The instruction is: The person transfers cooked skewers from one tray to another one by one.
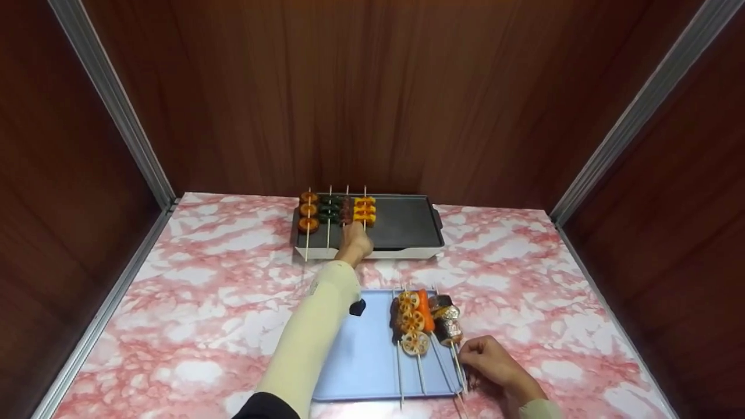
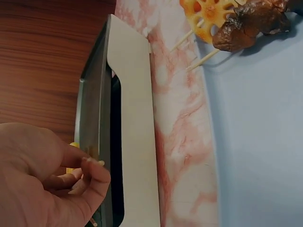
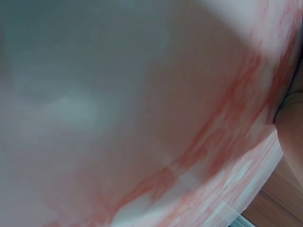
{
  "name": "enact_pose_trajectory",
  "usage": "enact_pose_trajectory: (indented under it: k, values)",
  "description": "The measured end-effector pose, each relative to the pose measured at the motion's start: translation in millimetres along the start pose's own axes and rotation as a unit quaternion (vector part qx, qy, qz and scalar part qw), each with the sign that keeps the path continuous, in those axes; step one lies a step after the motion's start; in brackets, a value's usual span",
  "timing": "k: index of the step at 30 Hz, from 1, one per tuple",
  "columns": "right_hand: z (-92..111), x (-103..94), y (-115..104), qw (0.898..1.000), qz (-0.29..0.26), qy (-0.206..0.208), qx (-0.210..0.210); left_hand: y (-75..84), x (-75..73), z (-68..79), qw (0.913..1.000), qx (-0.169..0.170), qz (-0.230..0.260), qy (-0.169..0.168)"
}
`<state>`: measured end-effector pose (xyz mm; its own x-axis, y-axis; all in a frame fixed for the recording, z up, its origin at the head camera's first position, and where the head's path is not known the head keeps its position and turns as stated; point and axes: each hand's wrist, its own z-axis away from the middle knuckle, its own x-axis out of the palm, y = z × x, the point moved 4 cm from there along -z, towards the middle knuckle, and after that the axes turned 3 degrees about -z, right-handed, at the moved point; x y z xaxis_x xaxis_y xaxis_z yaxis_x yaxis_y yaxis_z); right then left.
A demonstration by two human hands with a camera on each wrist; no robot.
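At grill [image 1: 407, 222], L hand [image 1: 356, 240] in pinch on yel. skewer [image 1: 364, 210], stick [image 2: 101, 163] part-hidden, R hand [image 1: 492, 362] grip unclear

Tabletop [image 1: 221, 291] bright, back wall [image 1: 361, 105] dim, L wrist cam sl. soft, R wrist cam v. blurry, hazy

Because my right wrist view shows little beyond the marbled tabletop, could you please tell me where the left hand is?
Observer: The left hand is at the near side of the griddle.

Operator: Thank you; could you tell me what its grip is on?

Observer: It appears to pinch the yellow skewer by its stick.

Operator: And where would you place the right hand, please?

Observer: The right hand is at the right side of the blue tray; whether it holds anything, I cannot tell.
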<state>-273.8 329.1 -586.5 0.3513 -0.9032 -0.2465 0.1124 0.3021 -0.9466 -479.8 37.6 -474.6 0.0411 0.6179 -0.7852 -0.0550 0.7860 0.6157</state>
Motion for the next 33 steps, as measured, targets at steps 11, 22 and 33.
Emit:
enact_pose_trajectory:
  k: [11, 22, 33]
  values:
    - [-1.4, -0.2, -0.2, 1.0, -0.001, 0.0, 0.007, 1.2, -7.0, 12.5, 0.9978, 0.053, 0.036, -0.015]
    - [-2.1, -1.0, 5.6, 1.0, -0.009, 0.003, 0.023, -2.4, -12.4, 51.3, 0.9824, 0.088, 0.158, -0.047]
    - [-0.8, -0.6, 1.8, 1.0, -0.015, -0.009, 0.017, -12.2, -1.2, 86.0, 0.9586, 0.065, 0.253, -0.114]
